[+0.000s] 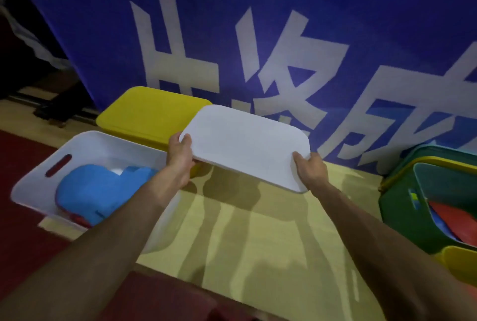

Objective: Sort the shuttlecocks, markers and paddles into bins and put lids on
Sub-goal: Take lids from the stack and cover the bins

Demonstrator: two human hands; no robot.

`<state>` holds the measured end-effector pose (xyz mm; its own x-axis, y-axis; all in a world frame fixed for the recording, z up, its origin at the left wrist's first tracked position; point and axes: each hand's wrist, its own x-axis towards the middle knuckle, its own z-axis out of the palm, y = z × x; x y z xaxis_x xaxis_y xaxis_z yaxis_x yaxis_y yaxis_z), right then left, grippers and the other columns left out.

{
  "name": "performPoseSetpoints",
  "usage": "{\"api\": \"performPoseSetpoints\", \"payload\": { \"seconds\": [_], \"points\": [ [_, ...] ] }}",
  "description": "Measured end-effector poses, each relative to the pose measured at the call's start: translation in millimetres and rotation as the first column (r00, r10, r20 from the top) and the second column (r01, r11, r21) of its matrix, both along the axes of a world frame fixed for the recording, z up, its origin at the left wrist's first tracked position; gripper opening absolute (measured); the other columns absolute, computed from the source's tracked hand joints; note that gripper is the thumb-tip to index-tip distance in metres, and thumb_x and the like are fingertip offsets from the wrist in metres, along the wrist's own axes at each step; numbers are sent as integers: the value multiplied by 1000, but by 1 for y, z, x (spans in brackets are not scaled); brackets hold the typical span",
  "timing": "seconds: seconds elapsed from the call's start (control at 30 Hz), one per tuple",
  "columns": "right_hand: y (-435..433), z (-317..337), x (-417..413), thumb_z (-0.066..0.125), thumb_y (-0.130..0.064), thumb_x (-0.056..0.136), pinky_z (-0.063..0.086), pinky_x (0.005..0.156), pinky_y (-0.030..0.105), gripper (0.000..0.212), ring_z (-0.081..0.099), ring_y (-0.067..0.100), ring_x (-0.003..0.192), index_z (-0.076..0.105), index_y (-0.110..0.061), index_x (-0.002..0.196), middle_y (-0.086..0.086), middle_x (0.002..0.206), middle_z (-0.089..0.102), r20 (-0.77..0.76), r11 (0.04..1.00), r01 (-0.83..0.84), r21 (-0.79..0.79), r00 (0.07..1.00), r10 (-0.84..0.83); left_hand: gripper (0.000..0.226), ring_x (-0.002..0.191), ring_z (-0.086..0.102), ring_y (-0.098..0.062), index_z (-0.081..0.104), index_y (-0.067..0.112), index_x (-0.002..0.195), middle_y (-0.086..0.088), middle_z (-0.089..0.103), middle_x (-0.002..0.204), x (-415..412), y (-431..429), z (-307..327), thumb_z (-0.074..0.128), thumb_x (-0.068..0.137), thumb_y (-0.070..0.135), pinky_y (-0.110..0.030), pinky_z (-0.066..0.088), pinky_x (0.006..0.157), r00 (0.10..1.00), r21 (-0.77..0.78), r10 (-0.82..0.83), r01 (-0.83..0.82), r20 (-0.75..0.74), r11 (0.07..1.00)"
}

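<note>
Left hand (180, 155) and right hand (309, 169): both clamping the white lid (245, 145) by its short ends, holding it above the floor. White bin (38, 178): lying open to the lid's left, nearer the left hand. Yellow bin (152, 114): beyond, lidded.

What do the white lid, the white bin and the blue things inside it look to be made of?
White lid: seemingly plastic, matte finish, a thin flat sheet with rounded corners that stays straight, held at two edges. White bin: likely moulded plastic, smooth, slightly glossy, with a cut-out handle slot. Blue things: thick, dull, soft-edged, possibly foam; blur leaves this open.
</note>
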<state>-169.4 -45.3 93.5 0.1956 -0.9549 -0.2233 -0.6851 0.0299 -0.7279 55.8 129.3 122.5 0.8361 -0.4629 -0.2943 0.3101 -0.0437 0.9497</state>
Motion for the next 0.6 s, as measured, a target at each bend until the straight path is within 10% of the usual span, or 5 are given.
{"api": "performPoseSetpoints", "payload": {
  "seconds": [0.3,0.6],
  "points": [
    [120,3,114,41,-53,94,42,72,35,60,60,36,95,59,3,103,15,98,63,50,998,-31,-48,998,33,33,101,54,-25,47,14,127,-11,58,120,133,136,-2,39,99,30,-38,48,89,968,138,64,-100,244,985],
    [225,2,203,51,-47,93,40,79,37,58,50,28,93,27,-4,122,13,117,52,223,999,-23,29,975,16,38,119,49,-35,49,8,129,-15,54,131,191,233,-15,38,97,24,-37,38,97,911,398,108,-278,398,875]
  ]
}}
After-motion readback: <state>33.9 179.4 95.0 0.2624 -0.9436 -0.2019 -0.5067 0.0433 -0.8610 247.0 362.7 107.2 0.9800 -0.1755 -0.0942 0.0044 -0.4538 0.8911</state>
